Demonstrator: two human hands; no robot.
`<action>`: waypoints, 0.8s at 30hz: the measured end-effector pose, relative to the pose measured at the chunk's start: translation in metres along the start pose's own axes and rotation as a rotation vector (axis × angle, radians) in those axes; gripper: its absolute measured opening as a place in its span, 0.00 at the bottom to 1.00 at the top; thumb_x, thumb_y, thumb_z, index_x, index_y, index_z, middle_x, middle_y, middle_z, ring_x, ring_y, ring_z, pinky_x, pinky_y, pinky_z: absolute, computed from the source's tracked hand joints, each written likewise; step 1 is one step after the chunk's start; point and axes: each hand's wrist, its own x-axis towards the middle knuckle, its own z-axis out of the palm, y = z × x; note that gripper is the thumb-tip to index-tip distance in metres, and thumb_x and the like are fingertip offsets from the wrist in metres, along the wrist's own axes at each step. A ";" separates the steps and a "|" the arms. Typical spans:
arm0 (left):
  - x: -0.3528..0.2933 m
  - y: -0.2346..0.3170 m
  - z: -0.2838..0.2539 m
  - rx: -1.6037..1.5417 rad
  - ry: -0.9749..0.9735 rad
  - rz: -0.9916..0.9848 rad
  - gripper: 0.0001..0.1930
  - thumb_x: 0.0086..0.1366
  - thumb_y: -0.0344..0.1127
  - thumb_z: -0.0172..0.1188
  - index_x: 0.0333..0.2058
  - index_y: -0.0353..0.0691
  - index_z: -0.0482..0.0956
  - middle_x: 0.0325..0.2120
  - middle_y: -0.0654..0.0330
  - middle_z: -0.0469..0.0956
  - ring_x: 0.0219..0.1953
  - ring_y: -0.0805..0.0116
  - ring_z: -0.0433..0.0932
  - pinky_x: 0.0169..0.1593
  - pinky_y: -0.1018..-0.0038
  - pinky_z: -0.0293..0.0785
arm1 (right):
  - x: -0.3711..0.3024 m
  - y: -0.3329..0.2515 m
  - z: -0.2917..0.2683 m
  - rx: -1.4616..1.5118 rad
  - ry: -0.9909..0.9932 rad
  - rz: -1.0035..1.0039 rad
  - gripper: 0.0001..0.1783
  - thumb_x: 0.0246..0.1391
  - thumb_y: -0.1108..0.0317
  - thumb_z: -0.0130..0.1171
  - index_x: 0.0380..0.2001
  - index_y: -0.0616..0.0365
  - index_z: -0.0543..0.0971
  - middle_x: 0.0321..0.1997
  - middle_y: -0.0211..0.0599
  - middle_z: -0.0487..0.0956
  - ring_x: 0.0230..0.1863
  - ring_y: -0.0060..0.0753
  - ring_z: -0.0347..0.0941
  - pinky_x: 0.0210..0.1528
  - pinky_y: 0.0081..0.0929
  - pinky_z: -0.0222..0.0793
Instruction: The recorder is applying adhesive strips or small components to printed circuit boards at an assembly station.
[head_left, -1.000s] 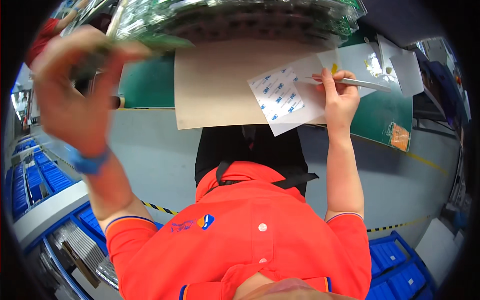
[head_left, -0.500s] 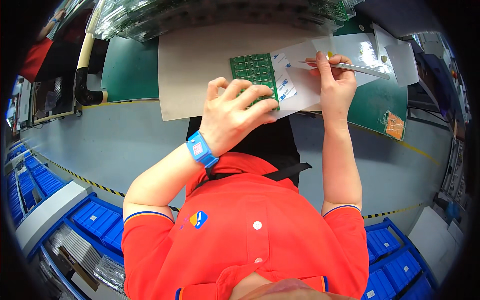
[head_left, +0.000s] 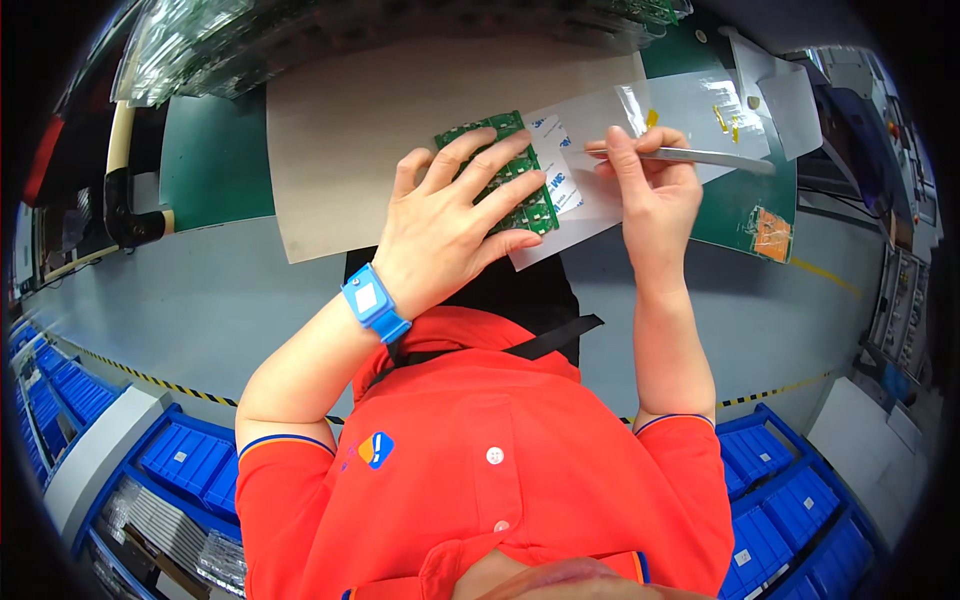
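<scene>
My left hand [head_left: 440, 215] lies with spread fingers over a green circuit board panel [head_left: 541, 212], its thumb by the near right corner. A blue wrist strap [head_left: 374, 300] circles that wrist. In my right hand [head_left: 655, 195] a pair of metal tweezers [head_left: 715, 159] is pinched, the tip pointing left toward the board. Beside the board's right edge is a white adhesive-backing piece with blue print [head_left: 556, 165]. It rests on a translucent sheet [head_left: 600, 218] that carries small yellow tape pieces [head_left: 652, 118]. My fingers hide much of the board.
Beige paper [head_left: 350, 140] covers part of the green bench [head_left: 215, 160]. Clear plastic trays [head_left: 200, 45] stand stacked along the back. An orange patch [head_left: 771, 235] marks the bench's right corner. A cream and black pipe [head_left: 120, 150] is at left. Blue bins [head_left: 185, 455] stand behind me.
My left fingers have stretched farther across the board, and the board now sits more tilted. The tweezers stay in my right hand. The whole view has shifted slightly.
</scene>
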 end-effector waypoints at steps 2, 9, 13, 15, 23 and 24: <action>0.001 0.000 0.001 0.013 -0.007 -0.036 0.24 0.57 0.54 0.61 0.51 0.57 0.76 0.59 0.68 0.68 0.60 0.67 0.64 0.58 0.64 0.55 | -0.002 -0.001 0.002 0.015 0.013 0.040 0.11 0.59 0.70 0.61 0.34 0.55 0.67 0.33 0.44 0.82 0.32 0.23 0.77 0.38 0.15 0.70; 0.004 0.001 0.000 -0.001 -0.044 -0.043 0.25 0.56 0.55 0.61 0.52 0.58 0.76 0.60 0.68 0.68 0.61 0.66 0.63 0.59 0.64 0.51 | -0.010 -0.003 0.001 0.054 0.026 -0.011 0.10 0.60 0.72 0.59 0.34 0.55 0.66 0.33 0.45 0.82 0.33 0.24 0.78 0.39 0.17 0.70; 0.013 -0.002 -0.006 -0.007 -0.040 0.038 0.25 0.58 0.55 0.60 0.53 0.58 0.75 0.60 0.68 0.68 0.63 0.64 0.63 0.60 0.62 0.52 | 0.006 -0.011 -0.006 -0.133 0.082 -0.249 0.10 0.60 0.73 0.59 0.34 0.55 0.66 0.32 0.46 0.82 0.31 0.24 0.78 0.39 0.18 0.71; 0.016 -0.010 0.002 -0.014 -0.044 0.066 0.24 0.57 0.55 0.61 0.51 0.57 0.76 0.60 0.70 0.68 0.62 0.66 0.63 0.62 0.60 0.52 | 0.011 -0.007 -0.007 -0.120 0.062 -0.221 0.11 0.59 0.72 0.60 0.33 0.56 0.66 0.32 0.44 0.82 0.31 0.24 0.78 0.38 0.17 0.71; 0.023 -0.016 0.002 -0.062 -0.127 0.077 0.23 0.59 0.54 0.59 0.52 0.56 0.74 0.62 0.71 0.67 0.64 0.63 0.62 0.63 0.58 0.55 | 0.013 0.013 -0.008 -0.090 0.031 -0.038 0.12 0.58 0.71 0.63 0.33 0.56 0.68 0.31 0.39 0.82 0.31 0.21 0.77 0.37 0.14 0.69; 0.023 -0.017 0.001 -0.064 -0.129 0.072 0.23 0.59 0.55 0.59 0.52 0.56 0.74 0.62 0.71 0.67 0.64 0.63 0.62 0.63 0.58 0.54 | 0.013 0.013 -0.008 -0.087 0.033 -0.030 0.12 0.57 0.71 0.63 0.33 0.56 0.68 0.31 0.39 0.82 0.31 0.21 0.77 0.37 0.14 0.69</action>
